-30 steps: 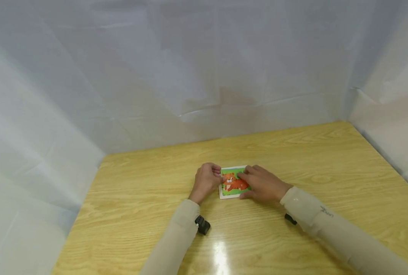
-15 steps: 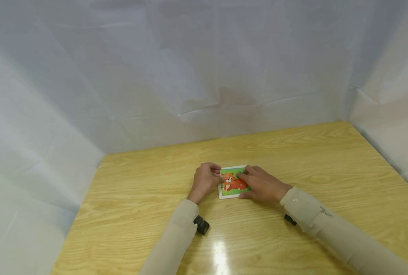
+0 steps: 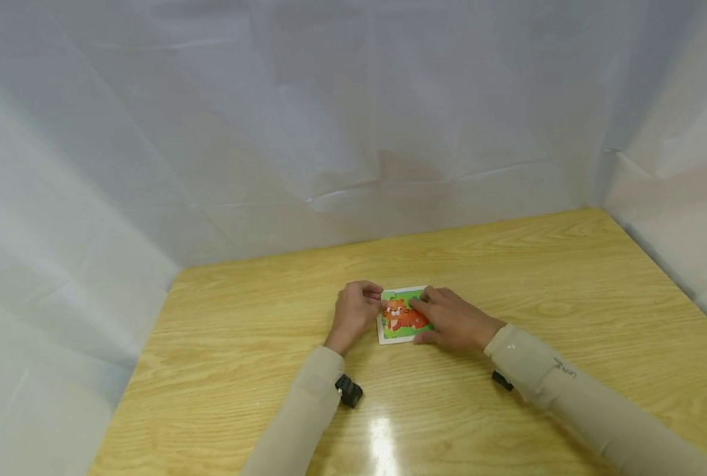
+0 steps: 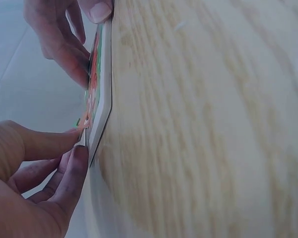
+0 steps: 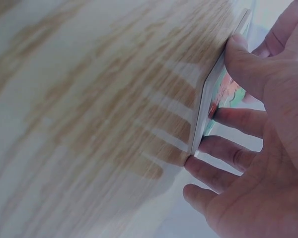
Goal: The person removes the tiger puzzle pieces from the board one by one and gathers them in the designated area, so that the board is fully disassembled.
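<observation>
A square jigsaw puzzle (image 3: 407,322) with an orange tiger on green, in a white frame, lies flat on the table between both hands. At its left edge my left hand (image 3: 352,317) pinches a puzzle piece (image 4: 83,120) between thumb and fingers. In the left wrist view that piece tilts up out of the picture's surface. From the right, my right hand (image 3: 459,321) holds the puzzle: the thumb (image 5: 238,47) is on the near edge, one finger presses on the picture, and others reach the far edge. The right hand covers the puzzle's right side.
The wooden table (image 3: 240,370) extends around the puzzle on every side. White sheeting (image 3: 341,132) hangs behind the table and along its left and right. A black wrist camera (image 3: 350,391) sits under the left sleeve.
The puzzle piece at the upper left has lifted and shifted out of line with the picture in the left hand's pinch. The right hand stays in place.
</observation>
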The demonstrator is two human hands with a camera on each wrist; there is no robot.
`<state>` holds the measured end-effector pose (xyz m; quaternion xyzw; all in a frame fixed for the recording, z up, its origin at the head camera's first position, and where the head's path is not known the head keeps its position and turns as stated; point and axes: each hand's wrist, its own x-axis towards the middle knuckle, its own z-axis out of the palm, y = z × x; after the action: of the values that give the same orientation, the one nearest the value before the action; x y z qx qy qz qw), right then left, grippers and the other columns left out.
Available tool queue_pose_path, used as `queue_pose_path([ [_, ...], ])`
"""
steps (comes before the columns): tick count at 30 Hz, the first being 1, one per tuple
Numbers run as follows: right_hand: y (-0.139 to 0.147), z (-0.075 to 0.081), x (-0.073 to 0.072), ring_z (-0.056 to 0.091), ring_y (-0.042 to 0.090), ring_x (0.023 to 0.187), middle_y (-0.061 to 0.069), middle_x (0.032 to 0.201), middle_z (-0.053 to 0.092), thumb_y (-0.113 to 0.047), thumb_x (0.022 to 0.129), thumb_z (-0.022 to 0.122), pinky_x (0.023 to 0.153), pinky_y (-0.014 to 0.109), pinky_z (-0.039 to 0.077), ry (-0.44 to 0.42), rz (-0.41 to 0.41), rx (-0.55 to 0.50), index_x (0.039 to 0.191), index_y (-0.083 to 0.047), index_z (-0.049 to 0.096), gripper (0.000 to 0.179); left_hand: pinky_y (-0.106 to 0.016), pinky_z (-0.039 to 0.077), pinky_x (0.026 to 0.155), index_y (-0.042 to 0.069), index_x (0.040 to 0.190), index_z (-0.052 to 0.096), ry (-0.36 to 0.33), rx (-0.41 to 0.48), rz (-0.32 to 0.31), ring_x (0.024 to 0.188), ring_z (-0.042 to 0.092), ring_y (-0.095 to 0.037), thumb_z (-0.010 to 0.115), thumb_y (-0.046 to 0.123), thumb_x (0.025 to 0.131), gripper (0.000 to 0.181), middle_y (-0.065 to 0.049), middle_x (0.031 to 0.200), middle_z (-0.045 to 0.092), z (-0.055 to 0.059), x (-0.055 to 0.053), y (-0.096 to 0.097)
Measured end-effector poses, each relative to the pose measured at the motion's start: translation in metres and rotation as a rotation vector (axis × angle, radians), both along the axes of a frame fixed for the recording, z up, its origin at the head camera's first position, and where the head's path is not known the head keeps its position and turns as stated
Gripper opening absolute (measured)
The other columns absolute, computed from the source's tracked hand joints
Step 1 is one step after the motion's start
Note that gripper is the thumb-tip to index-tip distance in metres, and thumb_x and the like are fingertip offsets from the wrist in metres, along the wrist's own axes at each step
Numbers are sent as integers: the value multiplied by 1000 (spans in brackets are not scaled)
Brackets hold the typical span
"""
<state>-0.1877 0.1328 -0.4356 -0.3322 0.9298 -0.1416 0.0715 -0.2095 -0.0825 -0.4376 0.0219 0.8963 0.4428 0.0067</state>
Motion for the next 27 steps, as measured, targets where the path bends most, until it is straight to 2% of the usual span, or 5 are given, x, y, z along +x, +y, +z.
queue_pose_path([
  [9, -2, 1, 0, 49, 32, 119, 13, 123, 51, -42, 96, 69, 101, 46, 43, -8, 2, -1, 147, 4, 48, 72, -29, 57, 69, 2, 101, 76, -19, 74, 43, 81, 67, -17, 73, -1, 89, 12, -6, 89, 72, -2, 0, -1],
  [14, -3, 0, -1, 50, 31, 117, 14, 124, 51, -44, 95, 69, 100, 46, 44, 2, 5, 5, 147, 4, 48, 73, -29, 57, 67, 2, 101, 77, 27, 86, 51, 79, 68, -17, 72, -1, 89, 13, -7, 88, 73, -2, 0, -7],
  [18, -3, -1, -2, 50, 30, 114, 14, 125, 52, -46, 95, 69, 99, 44, 45, 17, 4, 15, 147, 3, 48, 74, -31, 57, 70, 1, 102, 76, 39, 108, 69, 81, 69, -18, 71, -1, 90, 14, -8, 89, 73, 0, -1, -17],
  [24, -2, -1, -1, 50, 30, 114, 15, 126, 52, -47, 95, 68, 101, 45, 44, 26, 4, 27, 147, 3, 48, 75, -30, 57, 73, 2, 104, 77, -13, 126, 149, 86, 69, -19, 72, 0, 90, 15, -7, 92, 73, 4, -3, -37],
  [27, -1, -1, 0, 50, 30, 114, 15, 126, 52, -46, 95, 69, 101, 45, 44, 31, 3, 28, 147, 3, 49, 75, -30, 56, 73, 2, 106, 76, -34, 145, 170, 88, 68, -21, 70, -1, 90, 17, -9, 95, 73, 5, -2, -49],
])
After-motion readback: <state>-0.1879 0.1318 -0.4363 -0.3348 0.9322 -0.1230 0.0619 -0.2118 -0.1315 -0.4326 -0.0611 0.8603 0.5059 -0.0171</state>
